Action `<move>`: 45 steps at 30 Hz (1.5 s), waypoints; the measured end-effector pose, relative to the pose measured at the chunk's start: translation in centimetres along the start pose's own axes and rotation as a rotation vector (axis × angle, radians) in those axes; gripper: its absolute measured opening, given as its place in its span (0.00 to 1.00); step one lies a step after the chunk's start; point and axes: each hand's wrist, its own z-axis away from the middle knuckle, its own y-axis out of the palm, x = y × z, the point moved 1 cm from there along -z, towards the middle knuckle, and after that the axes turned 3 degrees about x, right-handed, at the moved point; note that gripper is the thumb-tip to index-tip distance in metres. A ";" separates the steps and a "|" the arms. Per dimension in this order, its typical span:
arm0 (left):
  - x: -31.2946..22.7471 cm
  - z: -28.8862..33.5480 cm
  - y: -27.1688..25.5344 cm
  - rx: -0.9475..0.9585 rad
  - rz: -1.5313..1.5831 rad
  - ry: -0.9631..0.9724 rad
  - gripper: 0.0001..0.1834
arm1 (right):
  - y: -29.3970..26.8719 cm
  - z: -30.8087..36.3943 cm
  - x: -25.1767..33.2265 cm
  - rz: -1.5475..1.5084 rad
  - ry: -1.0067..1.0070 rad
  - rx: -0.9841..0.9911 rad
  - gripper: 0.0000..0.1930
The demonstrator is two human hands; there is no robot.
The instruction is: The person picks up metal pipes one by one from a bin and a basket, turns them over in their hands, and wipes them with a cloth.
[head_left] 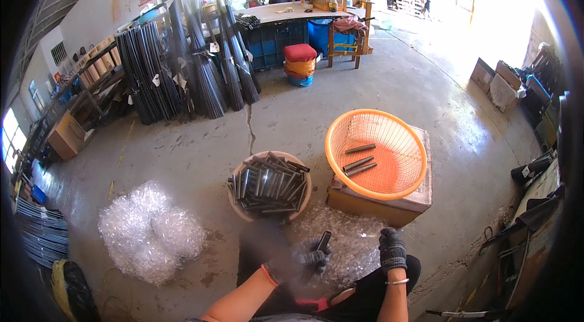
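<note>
My left hand (309,257), in a dark grey knit glove, grips a short black tube (324,240) that stands tilted upward. Over my right knee my right hand (393,250) is closed, gloved alike; whatever its fingers pinch is too small to name. Between and beyond the hands, clear plastic film scraps (347,255) spread on the floor. Just past my left hand stands a round tub (238,211) heaped with short dark tubes (271,183). An orange plastic basket (409,190), with a few dark tubes (360,165) inside, rests beyond my right hand.
A cardboard box (380,212) supports the basket. At left lies a big heap of clear film (149,231). Bundles of long dark tubes (207,81) lean farther back, near a red-topped stool (300,57) and a workbench (277,14). Shelving and boxes line the right side.
</note>
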 end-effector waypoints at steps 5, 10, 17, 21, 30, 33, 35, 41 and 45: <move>0.1 -0.6 2.0 -0.095 -0.106 -0.041 0.16 | 0.0 3.2 10.3 -0.813 -0.033 0.473 0.18; -0.3 -0.5 1.0 -0.026 0.011 -0.003 0.18 | 2.2 0.9 -0.1 -0.666 0.023 0.240 0.11; 1.4 -0.9 0.4 0.017 -0.007 -0.031 0.18 | -1.1 3.1 10.5 -0.831 0.281 0.453 0.18; 0.5 -1.0 1.0 0.057 0.007 -0.009 0.18 | 0.9 2.8 6.1 -0.690 -0.092 0.414 0.14; 0.9 -0.5 1.1 -0.045 -0.140 -0.053 0.19 | -1.9 3.3 10.3 -1.029 0.319 0.622 0.18; -0.2 -0.6 2.4 -0.003 -0.164 -0.049 0.20 | -0.5 3.1 8.5 -0.629 -0.140 0.418 0.08; 0.3 -0.3 1.3 0.049 -0.092 -0.008 0.20 | 0.4 1.9 4.0 -0.391 -0.148 0.247 0.07; 1.6 -0.1 -0.5 0.011 -0.021 -0.046 0.19 | -2.8 0.8 6.8 -1.363 0.772 0.291 0.12; 0.9 -0.9 1.5 0.026 -0.097 -0.035 0.19 | -1.0 4.4 10.7 -0.900 0.080 0.485 0.10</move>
